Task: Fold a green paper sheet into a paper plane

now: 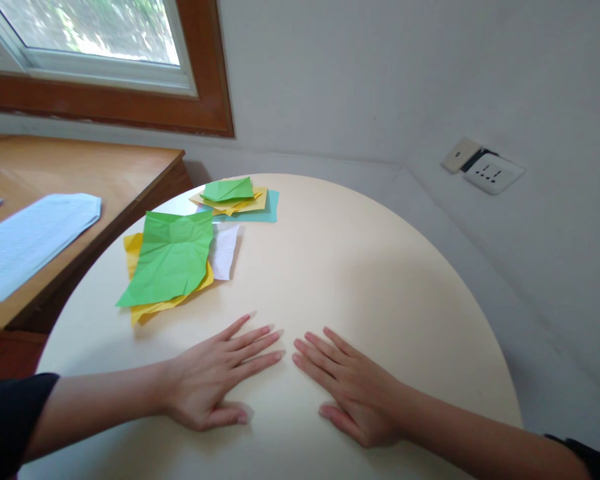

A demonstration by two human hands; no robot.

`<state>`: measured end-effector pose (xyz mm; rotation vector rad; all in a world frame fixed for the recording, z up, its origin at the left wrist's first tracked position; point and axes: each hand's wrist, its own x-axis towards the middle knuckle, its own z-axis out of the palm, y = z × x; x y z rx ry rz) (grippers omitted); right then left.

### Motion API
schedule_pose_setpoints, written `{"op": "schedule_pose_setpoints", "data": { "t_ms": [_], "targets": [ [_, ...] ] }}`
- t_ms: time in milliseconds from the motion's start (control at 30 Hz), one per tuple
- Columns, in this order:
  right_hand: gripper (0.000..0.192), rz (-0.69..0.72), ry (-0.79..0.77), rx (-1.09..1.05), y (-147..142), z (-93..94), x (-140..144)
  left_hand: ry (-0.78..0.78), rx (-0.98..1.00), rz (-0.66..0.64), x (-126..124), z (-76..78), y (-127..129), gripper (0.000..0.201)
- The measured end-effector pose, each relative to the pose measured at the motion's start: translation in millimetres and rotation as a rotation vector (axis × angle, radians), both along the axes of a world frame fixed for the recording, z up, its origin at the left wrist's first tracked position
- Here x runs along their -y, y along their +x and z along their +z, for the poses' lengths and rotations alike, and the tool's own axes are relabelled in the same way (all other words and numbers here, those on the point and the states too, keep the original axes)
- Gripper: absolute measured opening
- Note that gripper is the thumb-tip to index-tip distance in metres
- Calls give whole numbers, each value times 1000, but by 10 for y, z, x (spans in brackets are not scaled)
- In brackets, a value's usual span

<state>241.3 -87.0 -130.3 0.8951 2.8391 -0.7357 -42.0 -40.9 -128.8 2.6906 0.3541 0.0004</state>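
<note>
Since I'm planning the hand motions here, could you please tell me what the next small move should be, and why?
I'd probably lift the left hand toward the larger green sheet: it lies atop yellow paper, nearer that hand than the right hand, and both hands rest palm down on the table, holding nothing.

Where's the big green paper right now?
In the head view, the big green paper lies left of centre on yellow paper, beyond the left hand.

Left hand (pixel 210 377), near creased papers (pixel 173 260), and right hand (pixel 357 390) rest on a table (pixel 325 260).
</note>
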Motion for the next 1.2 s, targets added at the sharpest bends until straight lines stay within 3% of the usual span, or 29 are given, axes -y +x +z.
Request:
{"op": "schedule_pose_setpoints", "data": {
  "t_ms": [1200],
  "targets": [
    [66, -2, 3, -13, 5, -31, 1, 26, -38, -6, 7, 7, 5, 71]
  ]
}}
